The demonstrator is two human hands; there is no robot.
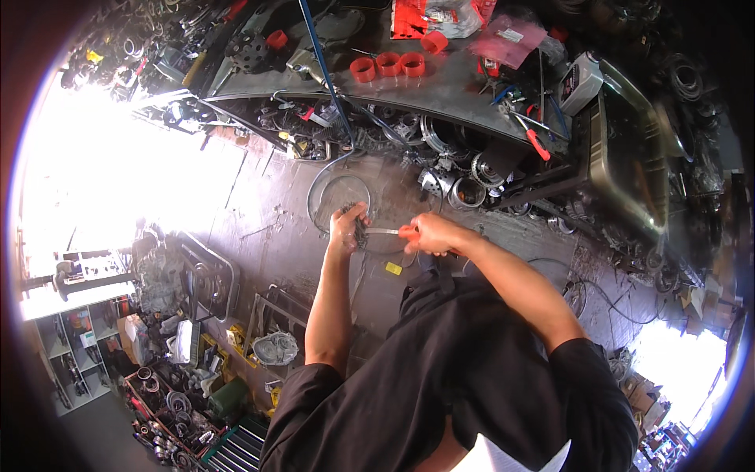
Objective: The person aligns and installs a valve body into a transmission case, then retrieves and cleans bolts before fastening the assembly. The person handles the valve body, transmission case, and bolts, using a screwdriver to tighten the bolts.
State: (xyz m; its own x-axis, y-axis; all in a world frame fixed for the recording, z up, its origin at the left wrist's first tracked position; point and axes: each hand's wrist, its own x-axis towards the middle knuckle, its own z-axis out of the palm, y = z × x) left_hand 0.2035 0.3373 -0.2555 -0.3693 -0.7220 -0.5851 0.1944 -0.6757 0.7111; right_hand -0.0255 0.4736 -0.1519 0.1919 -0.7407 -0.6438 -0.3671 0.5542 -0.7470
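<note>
My left hand (344, 230) is closed around a small, dark grey, rough-looking metal part (360, 230). Its exact kind is too small to make out. In my right hand (442, 234) is a tool with an orange-red handle (408, 233) and a thin, straight metal shaft (382, 231). The shaft points left and its end meets the part in my left hand. Whether its tip is flat or pointed is hidden. Both hands are held in front of my body, above the floor.
A dark workbench (464, 94) runs across the far side, with red rings (388, 64), red-handled pliers (538, 145) and a metal tray (629, 157). Beneath it lie metal machine parts (468, 191). A hose (311, 197) loops beyond my left hand. A yellow piece (393, 268) lies on the floor.
</note>
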